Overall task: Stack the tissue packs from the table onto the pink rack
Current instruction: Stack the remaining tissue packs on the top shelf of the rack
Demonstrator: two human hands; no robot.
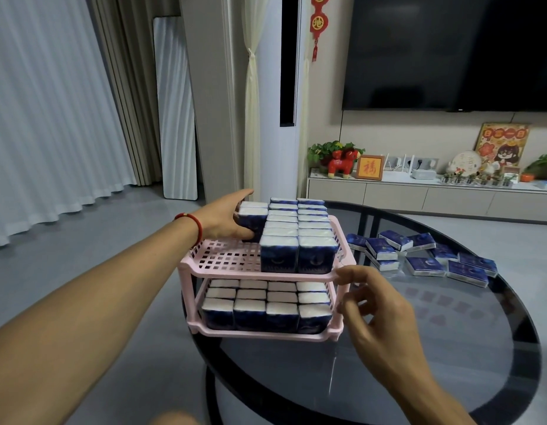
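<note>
A: Where's the left hand [223,216]?

B: Far-left corner of the pink rack [266,273], top shelf. It grips a couple of upright tissue packs [252,218], thumb on the near face, fingers round the back & mostly hidden. Can't tell if it's two packs or more, or whether they rest on the shelf; the lower edge is behind the thumb.

A: Right hand [377,305]?

B: Near-right corner post of the rack, fingers loosely curled, holding nothing. Fingertips look to be touching the upper shelf edge, but contact is hard to confirm.

A: Rack contents?

B: Top shelf: two rows of packs [299,237] standing on end on the right side, running front to back; rear ones are mostly blocked by those in front. Left front of that shelf shows bare lattice. Bottom shelf [267,306] is full, four across, three deep as far as visible; anything further back is under the top shelf.

A: Loose ones?

B: A pile of flat packs [419,256] on the dark round glass table [449,348], to the right of the rack and apart from it. They overlap, so no firm count. Print on the wrappers is too small to read.

A: Other bits?

B: Red bead bracelet [195,227] on the left wrist. TV [449,50] is cut off top & right.
</note>
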